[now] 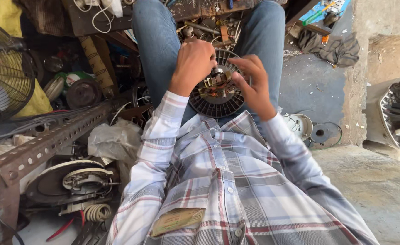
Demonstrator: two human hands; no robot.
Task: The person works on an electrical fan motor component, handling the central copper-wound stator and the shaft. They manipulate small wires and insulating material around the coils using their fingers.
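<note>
A round dark fan motor housing (211, 105) with radial vent slots rests on my lap between my jeans-clad knees. At its centre sits a stator (217, 84) with copper windings and metal laminations around a hub. My left hand (192, 63) curls over the upper left of the housing, fingers closed on its rim and the stator's top. My right hand (253, 84) grips the housing's right edge, thumb pressing toward the windings.
A perforated rusty angle-iron rack (50, 138) crosses the left. Below it lie a motor cover plate (75, 180), a coiled spring and a crumpled plastic bag (114, 140). A caged fan (2, 72) stands far left. Round parts (315, 129) lie on the floor at right.
</note>
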